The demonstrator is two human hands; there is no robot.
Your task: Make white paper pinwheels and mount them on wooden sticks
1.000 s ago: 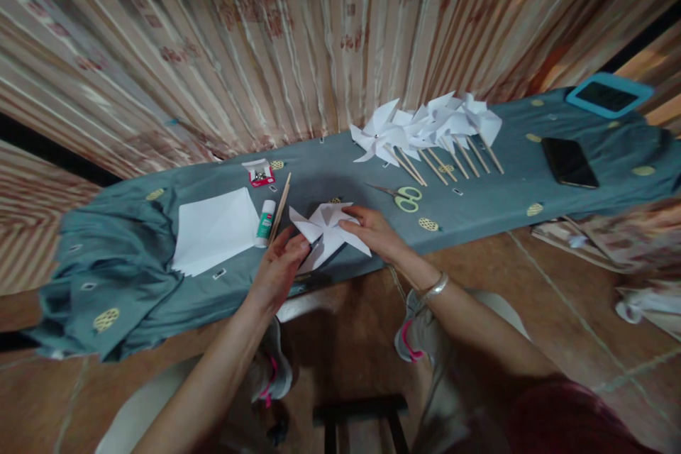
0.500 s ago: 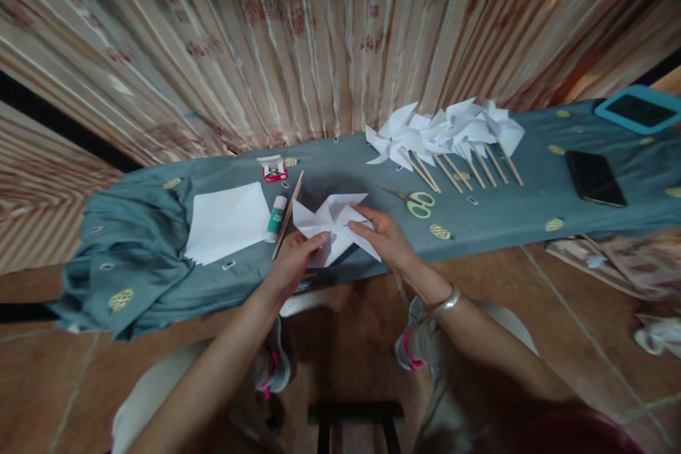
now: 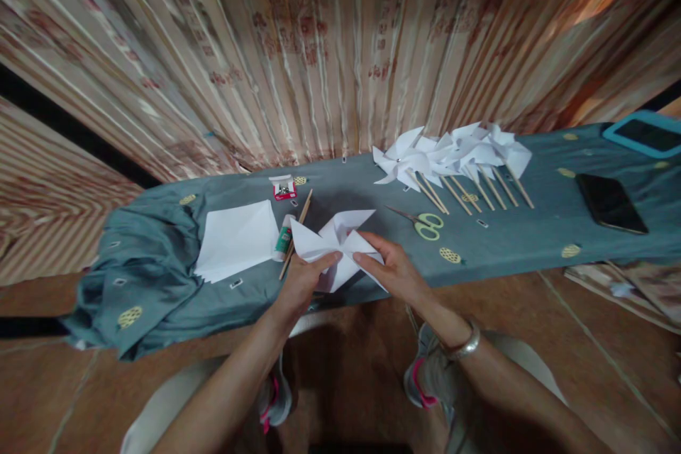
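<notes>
A white folded paper pinwheel (image 3: 334, 245) lies near the front edge of the grey-blue cloth-covered bench (image 3: 511, 241). My left hand (image 3: 302, 282) grips its lower left part, thumb on top. My right hand (image 3: 394, 271) pinches its right blade. Just left of the pinwheel lie a wooden stick (image 3: 296, 233) and a glue stick (image 3: 284, 239). A stack of white paper squares (image 3: 237, 240) sits further left.
Green-handled scissors (image 3: 424, 223) lie right of my hands. Several finished pinwheels on sticks (image 3: 452, 156) rest at the back. A small red box of pins (image 3: 284, 188), a black phone (image 3: 611, 203) and a blue-framed tablet (image 3: 646, 133) also sit on the bench. A striped curtain hangs behind.
The view tilted, so the bench appears lower in the picture. My left thumb moved further onto the pinwheel toward its centre; both hands keep hold of the paper.
</notes>
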